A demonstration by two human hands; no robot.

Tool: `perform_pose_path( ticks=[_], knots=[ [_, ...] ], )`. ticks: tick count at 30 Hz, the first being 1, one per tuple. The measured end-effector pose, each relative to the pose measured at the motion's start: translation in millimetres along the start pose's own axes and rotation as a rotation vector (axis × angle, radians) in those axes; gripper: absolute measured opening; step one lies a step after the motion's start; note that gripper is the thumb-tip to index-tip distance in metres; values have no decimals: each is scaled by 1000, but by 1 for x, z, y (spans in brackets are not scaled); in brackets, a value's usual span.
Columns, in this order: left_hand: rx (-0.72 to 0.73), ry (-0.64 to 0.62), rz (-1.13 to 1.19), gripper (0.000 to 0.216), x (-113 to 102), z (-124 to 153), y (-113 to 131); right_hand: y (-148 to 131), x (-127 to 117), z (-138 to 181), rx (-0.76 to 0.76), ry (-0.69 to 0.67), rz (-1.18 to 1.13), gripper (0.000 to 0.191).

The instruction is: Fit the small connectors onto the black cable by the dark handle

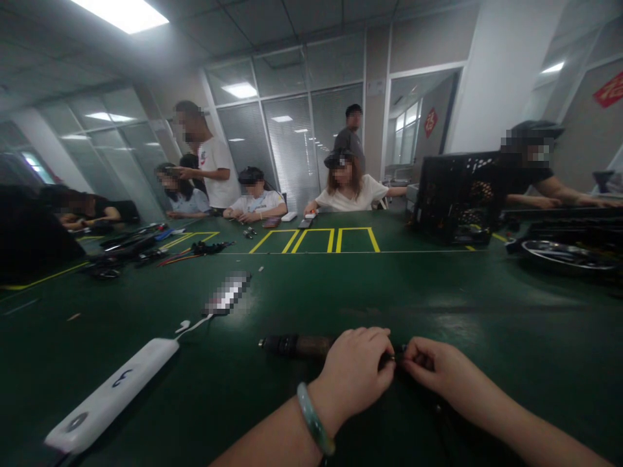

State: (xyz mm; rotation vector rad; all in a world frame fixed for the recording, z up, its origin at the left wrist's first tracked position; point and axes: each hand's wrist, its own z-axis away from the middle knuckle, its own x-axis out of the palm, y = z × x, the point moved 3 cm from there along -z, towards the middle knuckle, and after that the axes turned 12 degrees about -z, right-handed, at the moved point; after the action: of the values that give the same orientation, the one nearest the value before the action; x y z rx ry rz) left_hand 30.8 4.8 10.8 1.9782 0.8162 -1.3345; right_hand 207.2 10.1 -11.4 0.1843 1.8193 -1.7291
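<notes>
A dark, cylindrical electric screwdriver lies on its side above the green table, its metal tip pointing left. My left hand, with a green bangle on the wrist, is closed around its rear end. Close beside it, my right hand pinches a small dark piece at that rear end, mostly hidden by the fingers. A dark cord seems to run down below the right hand, but it is hard to make out.
Left of my hands lies a white power bank, cabled to a blurred device. Cables and tools are heaped at the far left. Yellow tape marks the table. A black computer case stands right. Several people are around.
</notes>
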Motion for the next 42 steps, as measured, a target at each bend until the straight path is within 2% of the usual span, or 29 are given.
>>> perform_pose_path(
  ticks=[3, 7, 13, 18, 24, 31, 36, 42],
  knots=[
    [30, -10, -16, 6, -1, -1, 1, -1, -1, 0, -3, -9, -1, 14],
    [50, -4, 4, 7, -3, -1, 1, 1, 0, -2, 1, -23, 5, 14],
    [-21, 24, 58, 15, -1, -1, -1, 4, 0, -2, 0, -3, 7, 14],
    [9, 8, 47, 6, -1, -2, 0, 2, 1, -1, -13, 7, -8, 14],
    [2, 12, 19, 7, 1, -2, 0, -2, -1, -1, 9, 17, -36, 14],
    [-31, 17, 16, 11, 1, -2, 0, 6, 1, -3, 10, 11, -69, 16],
    [14, -10, 19, 7, -3, -2, 2, 5, 2, -2, 8, -5, -53, 15],
    [-36, -18, 16, 16, -4, -2, 2, 5, 0, -2, 13, -1, -60, 16]
  ],
)
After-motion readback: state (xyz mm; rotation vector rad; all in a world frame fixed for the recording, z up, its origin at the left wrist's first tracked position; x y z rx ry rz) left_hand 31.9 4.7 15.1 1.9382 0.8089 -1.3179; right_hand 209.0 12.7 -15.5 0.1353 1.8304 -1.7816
